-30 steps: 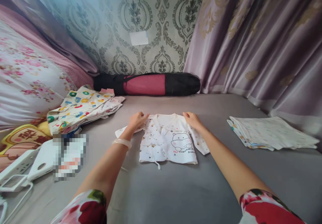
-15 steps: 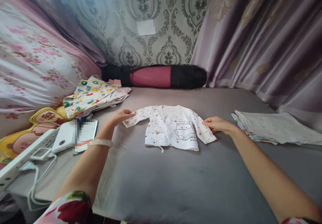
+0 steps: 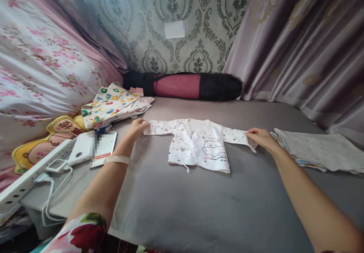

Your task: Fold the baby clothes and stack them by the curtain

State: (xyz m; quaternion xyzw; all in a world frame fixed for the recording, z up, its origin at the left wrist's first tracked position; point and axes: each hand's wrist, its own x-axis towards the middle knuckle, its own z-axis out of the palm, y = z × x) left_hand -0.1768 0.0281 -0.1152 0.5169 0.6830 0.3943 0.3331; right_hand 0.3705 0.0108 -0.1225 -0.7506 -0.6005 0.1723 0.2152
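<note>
A small white baby shirt (image 3: pixel 199 143) with a hippo-like drawing, printed lettering and a tie at the front lies spread on the grey sheet (image 3: pixel 182 203). Its speckled sleeves stretch out to both sides. My left hand (image 3: pixel 139 126), with a pale bangle on the wrist, pinches the end of the sleeve on the left. On the other side, my right hand (image 3: pixel 262 138) grips the right sleeve close to its cuff, and the cuff end droops below my fingers.
Folded patterned clothes (image 3: pixel 118 105) lie at the back left, a folded pale cloth stack (image 3: pixel 318 147) at the right. A black and red rolled bag (image 3: pixel 179 86) lines the wall. A power strip (image 3: pixel 36 173), white device (image 3: pixel 82 149), phone (image 3: pixel 109 147) and yellow cushion (image 3: pixel 42 147) sit left.
Both sleeves have been drawn outward and raised to nearly straight. My right hand has moved right toward the cuff, and my left hand has a firmer pinch on its sleeve end. The view has shifted slightly.
</note>
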